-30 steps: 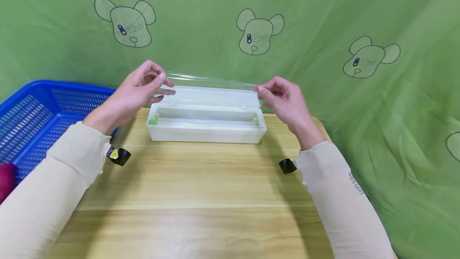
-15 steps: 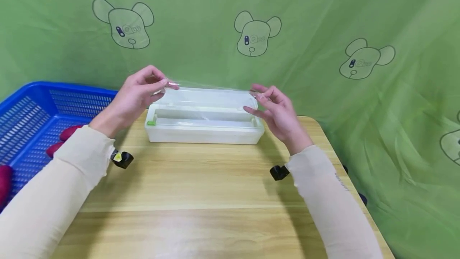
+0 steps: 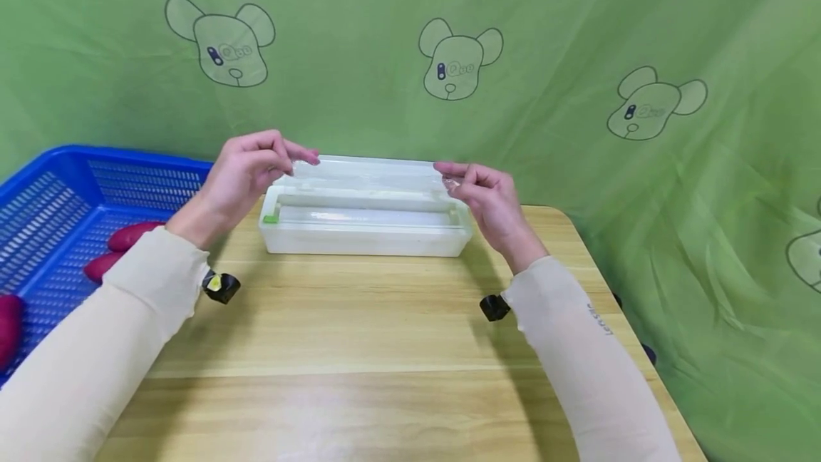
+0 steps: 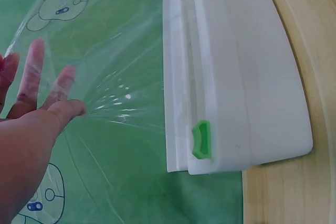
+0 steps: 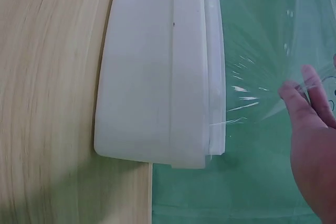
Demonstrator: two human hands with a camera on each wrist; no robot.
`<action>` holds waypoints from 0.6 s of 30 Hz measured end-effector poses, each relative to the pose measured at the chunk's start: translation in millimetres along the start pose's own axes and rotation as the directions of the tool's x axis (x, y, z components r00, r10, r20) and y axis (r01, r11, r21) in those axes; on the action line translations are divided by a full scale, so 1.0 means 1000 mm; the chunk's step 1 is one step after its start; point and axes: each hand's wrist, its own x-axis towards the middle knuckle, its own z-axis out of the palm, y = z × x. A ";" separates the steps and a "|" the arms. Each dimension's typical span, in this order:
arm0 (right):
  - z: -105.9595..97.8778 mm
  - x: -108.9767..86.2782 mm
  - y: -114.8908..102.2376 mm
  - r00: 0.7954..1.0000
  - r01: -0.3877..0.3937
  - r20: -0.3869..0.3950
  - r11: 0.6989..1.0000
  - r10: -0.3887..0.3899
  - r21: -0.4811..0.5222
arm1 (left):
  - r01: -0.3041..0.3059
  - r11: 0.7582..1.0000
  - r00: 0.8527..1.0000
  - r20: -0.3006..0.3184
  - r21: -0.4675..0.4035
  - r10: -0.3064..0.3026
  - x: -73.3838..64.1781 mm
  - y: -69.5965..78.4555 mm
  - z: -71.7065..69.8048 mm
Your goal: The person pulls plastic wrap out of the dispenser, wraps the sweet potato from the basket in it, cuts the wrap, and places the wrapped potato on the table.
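A white cling film dispenser (image 3: 365, 242) stands at the back of the table, its lid (image 3: 378, 168) tipped up behind. Inside lies a pale roll (image 3: 365, 217), and a green piece (image 4: 201, 140) shows at the left end. Clear cling film (image 4: 121, 95) stretches from the box up to both hands, creased where they grip it. My left hand (image 3: 249, 166) pinches the film's left side between thumb and fingers, above the box's left end. At the opposite end, my right hand (image 3: 489, 198) pinches the other side, index finger extended.
A blue plastic basket (image 3: 147, 180) stands at the left, holding several red-purple oblong things (image 3: 133, 235) resembling sweet potatoes. Behind the wooden table (image 3: 359, 334) hangs a green cloth (image 3: 359, 41) printed with mouse-like heads. The table's right edge runs beside my right sleeve (image 3: 577, 355).
Both hands have come down toward the dispenser, bringing the film lower in front of the raised lid. The right hand has also shifted left. The dispenser stays in place.
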 end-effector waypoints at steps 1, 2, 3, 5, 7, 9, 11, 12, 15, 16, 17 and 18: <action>0.000 0.000 0.000 1.000 0.009 -0.001 1.000 -0.009 -0.020 | -0.006 1.000 1.000 -0.002 0.005 0.006 0.000 0.000 0.001; 0.001 0.000 -0.001 1.000 0.022 -0.001 0.999 -0.022 -0.049 | -0.014 1.000 1.000 -0.006 0.008 0.014 0.000 0.000 0.001; 0.002 0.000 -0.002 0.999 0.038 -0.002 0.997 -0.038 -0.073 | -0.022 1.000 1.000 -0.011 0.011 0.022 0.000 0.001 0.002; 0.003 0.000 -0.003 0.997 0.074 -0.006 0.990 -0.076 -0.117 | -0.043 0.999 0.999 -0.024 0.013 0.043 -0.001 0.003 0.003; 0.005 0.001 -0.006 0.993 0.118 -0.010 0.986 -0.120 -0.122 | -0.068 0.998 0.997 -0.036 0.014 0.068 -0.002 0.005 0.005; 0.006 0.001 -0.010 0.987 0.160 -0.010 0.981 -0.162 -0.110 | -0.098 0.995 0.994 -0.047 0.014 0.099 -0.002 0.009 0.006; 0.007 0.002 -0.015 0.981 0.194 -0.007 0.977 -0.195 -0.088 | -0.134 0.991 0.990 -0.051 0.006 0.134 -0.003 0.013 0.007; 0.008 0.002 -0.017 0.978 0.208 -0.006 0.975 -0.209 -0.075 | -0.153 0.988 0.987 -0.052 -0.001 0.153 -0.003 0.014 0.007; 0.009 0.000 -0.023 0.974 0.228 0.007 0.972 -0.228 -0.054 | -0.210 0.978 0.977 -0.046 -0.013 0.210 -0.005 0.016 0.007; 0.009 -0.001 -0.024 0.973 0.233 0.013 0.971 -0.232 -0.049 | -0.225 0.974 0.974 -0.042 -0.010 0.225 -0.005 0.015 0.007; 0.010 -0.002 -0.024 0.972 0.234 0.019 0.971 -0.234 -0.046 | -0.241 0.971 0.970 -0.038 -0.001 0.241 -0.006 0.014 0.006; 0.010 -0.004 -0.025 0.972 0.234 0.028 0.971 -0.233 -0.045 | -0.251 0.968 0.967 -0.034 0.014 0.251 -0.007 0.012 0.006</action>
